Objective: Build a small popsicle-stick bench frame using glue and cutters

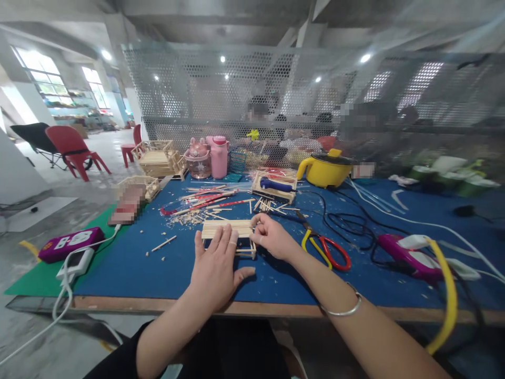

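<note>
A small model of pale wooden sticks (209,228), with a slatted top and thin legs, stands on the blue work surface before me. My left hand (216,258) lies flat across its top, fingers stretched and thumb spread out. At the model's right end, the bent fingers and thumb of my right hand (271,237) pinch its edge; the exact grip is partly hidden. Scissors (321,246) with red and yellow handles lie right of that hand. Behind the model are scattered stick offcuts (189,217) and a blue glue gun (276,184) resting on another stick frame (290,197).
Finished-looking stick models (155,162) stand at the back left, near a pink jug (219,158). A yellow pot (329,171) sits at the back right. Black cables (343,223) and purple power strips (408,258) lie about. A perforated screen (221,95) rises behind.
</note>
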The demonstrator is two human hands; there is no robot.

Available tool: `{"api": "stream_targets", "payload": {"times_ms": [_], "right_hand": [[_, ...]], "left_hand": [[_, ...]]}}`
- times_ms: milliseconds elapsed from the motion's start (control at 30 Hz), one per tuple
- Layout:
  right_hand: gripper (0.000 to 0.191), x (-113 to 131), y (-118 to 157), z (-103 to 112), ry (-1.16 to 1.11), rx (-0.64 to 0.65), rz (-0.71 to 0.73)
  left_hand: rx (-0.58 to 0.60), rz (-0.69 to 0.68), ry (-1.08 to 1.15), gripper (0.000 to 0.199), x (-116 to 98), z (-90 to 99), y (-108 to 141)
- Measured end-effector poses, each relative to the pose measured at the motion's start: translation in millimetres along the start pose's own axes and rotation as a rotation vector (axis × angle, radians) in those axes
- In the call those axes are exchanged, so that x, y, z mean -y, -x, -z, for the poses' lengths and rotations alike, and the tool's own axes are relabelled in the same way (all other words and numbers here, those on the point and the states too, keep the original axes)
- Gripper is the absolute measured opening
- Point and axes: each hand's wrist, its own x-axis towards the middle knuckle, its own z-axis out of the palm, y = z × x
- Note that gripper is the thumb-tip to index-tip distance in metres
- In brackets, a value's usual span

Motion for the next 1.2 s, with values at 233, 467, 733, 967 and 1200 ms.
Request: {"api": "stream_targets", "payload": {"times_ms": [233, 467, 733, 967, 1200], "right_hand": [[0.044, 14.4, 8.7, 48.2, 0.098, -0.844, 0.127], [0.027, 0.4, 6.8, 34.8, 0.33, -0.599, 0.203], [0.031, 9.2, 7.3, 18.1, 0.153, -0.528, 0.228], [0.053, 2.1, 4.4, 17.1, 0.102, -0.591, 0.31], [0.034, 3.5, -16.8, 49.7, 0.399, -0.745, 0.283]], "left_hand": [[0.089, 0.017, -0.012, 0.079, 2.2, 3.3, -6.4], [0.1, -0.006, 0.01, 0.081, 3.3, 3.0, -7.3], [0.091, 0.006, 0.055, 0.079, 4.2, 2.5, -7.6], [0.071, 0.006, 0.105, 0.083, 5.1, 8.6, -10.3], [0.091, -0.013, 0.032, 0.078, 5.1, 6.2, -10.7]]}}
